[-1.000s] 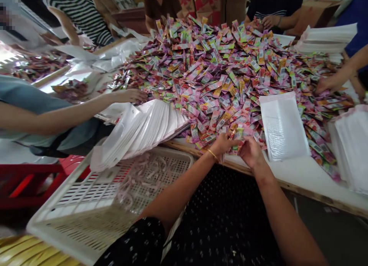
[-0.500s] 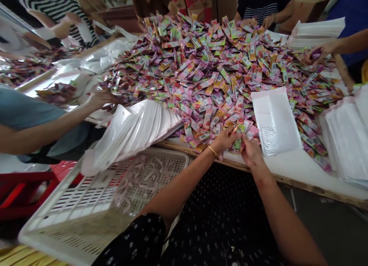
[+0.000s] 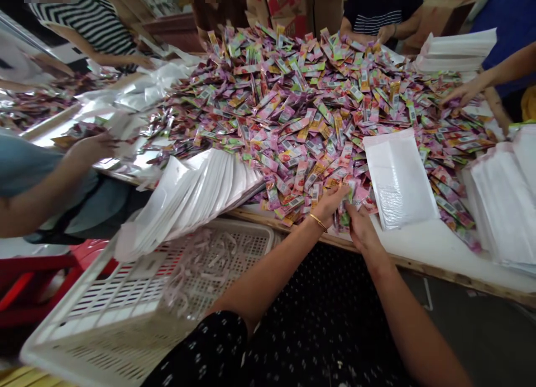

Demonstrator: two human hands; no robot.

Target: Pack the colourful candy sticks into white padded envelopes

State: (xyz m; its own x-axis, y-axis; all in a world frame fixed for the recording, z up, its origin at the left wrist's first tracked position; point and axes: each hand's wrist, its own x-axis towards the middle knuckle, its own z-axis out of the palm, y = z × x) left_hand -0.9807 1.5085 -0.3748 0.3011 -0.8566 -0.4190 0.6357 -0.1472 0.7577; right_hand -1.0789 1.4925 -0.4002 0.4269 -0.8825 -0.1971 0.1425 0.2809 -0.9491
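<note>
A large heap of small colourful packets (image 3: 293, 113), pink, purple, green and orange, covers the table. At its near edge, my left hand (image 3: 333, 204), with a gold bangle at the wrist, is closed on a few packets. Close beside it my right hand (image 3: 360, 225) is closed too, its fingers on a green and pink packet (image 3: 344, 216) between the hands. The fingertips are partly hidden among the packets. Just right of my hands, a white padded envelope (image 3: 401, 180) lies on the near side of the heap.
A fanned stack of white envelopes (image 3: 196, 200) lies at the left over a white plastic basket (image 3: 138, 309) holding pale strips. More envelopes (image 3: 505, 202) stand at the right. Co-workers reach in from the left (image 3: 90, 152), right (image 3: 469, 91) and far side. The table's wooden edge (image 3: 452, 278) runs before me.
My hands have shifted slightly, the left fingers now higher on the packets. The left co-worker's hand has drawn back from the heap; the right co-worker's hand has opened over the packets.
</note>
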